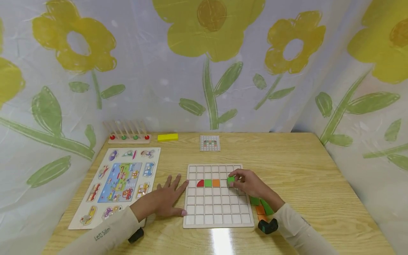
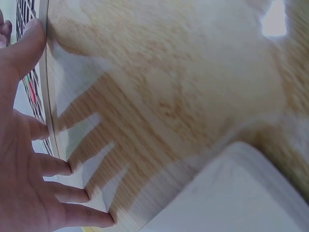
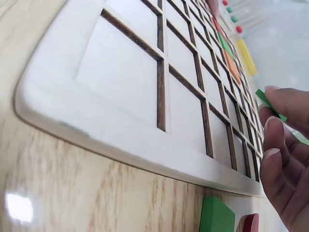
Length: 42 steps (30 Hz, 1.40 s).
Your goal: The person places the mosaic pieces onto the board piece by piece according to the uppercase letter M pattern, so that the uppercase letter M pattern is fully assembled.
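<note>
Pinching green tile (image 1: 230, 180) with right hand (image 1: 248, 182) over board (image 1: 218, 218), toward right; touching left edge of board with left hand (image 1: 165, 199) spread wide.

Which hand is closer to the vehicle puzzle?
Left. The left hand is just beside the vehicle puzzle; the right hand is farther away, over the right side of the grid board.

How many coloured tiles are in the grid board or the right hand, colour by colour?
Red: 1, the quarter-circle tile
Green: 2, the green square tile in the grid board and the held tile in the right hand
Orange: 1, the orange square tile
Total: 4
</note>
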### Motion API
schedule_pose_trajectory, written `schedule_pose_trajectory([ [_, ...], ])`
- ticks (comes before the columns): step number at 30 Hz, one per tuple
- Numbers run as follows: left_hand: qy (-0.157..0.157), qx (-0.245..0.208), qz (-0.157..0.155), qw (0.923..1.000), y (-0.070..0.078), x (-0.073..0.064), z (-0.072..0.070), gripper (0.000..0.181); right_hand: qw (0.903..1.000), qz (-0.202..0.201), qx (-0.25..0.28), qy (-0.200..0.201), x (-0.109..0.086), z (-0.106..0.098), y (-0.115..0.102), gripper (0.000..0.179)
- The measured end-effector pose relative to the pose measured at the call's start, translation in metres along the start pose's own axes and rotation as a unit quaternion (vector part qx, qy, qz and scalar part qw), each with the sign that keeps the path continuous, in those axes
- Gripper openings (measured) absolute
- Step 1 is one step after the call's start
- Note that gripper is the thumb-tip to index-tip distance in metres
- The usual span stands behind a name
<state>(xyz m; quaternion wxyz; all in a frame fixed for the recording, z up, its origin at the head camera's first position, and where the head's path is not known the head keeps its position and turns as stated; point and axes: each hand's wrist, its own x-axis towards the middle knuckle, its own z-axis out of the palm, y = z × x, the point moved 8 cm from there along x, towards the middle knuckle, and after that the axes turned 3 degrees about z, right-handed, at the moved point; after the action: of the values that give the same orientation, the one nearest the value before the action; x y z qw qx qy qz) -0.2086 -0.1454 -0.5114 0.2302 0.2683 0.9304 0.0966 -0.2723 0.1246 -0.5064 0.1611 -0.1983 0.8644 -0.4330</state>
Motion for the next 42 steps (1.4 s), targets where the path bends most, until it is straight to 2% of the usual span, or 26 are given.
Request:
schedule_pose_trajectory([
  [8,-0.003,-0.003,-0.002,1.0000,-0.001,0.001,0.000,0.106,0.9998,0.017,0.000,-0.005,0.001,0.001,-0.001,0.026],
  [15,-0.001,-0.005,-0.001,1.0000,-0.001,0.001,0.000,0.106,0.9999,0.006,-0.011,-0.006,0.002,0.001,-0.004,0.026],
  [26,0.002,-0.010,-0.003,0.9999,0.001,0.001,-0.002,0.106,0.9999,0.010,0.000,-0.002,0.007,0.005,-0.002,0.025],
  [33,0.005,-0.010,-0.001,0.9999,0.002,0.001,-0.003,0.106,0.9998,-0.006,-0.017,-0.005,0.009,0.008,-0.006,0.024],
  [42,0.004,-0.011,-0.005,0.9999,-0.001,0.002,0.000,0.106,0.9994,0.004,-0.033,-0.008,0.012,0.010,-0.007,0.024],
])
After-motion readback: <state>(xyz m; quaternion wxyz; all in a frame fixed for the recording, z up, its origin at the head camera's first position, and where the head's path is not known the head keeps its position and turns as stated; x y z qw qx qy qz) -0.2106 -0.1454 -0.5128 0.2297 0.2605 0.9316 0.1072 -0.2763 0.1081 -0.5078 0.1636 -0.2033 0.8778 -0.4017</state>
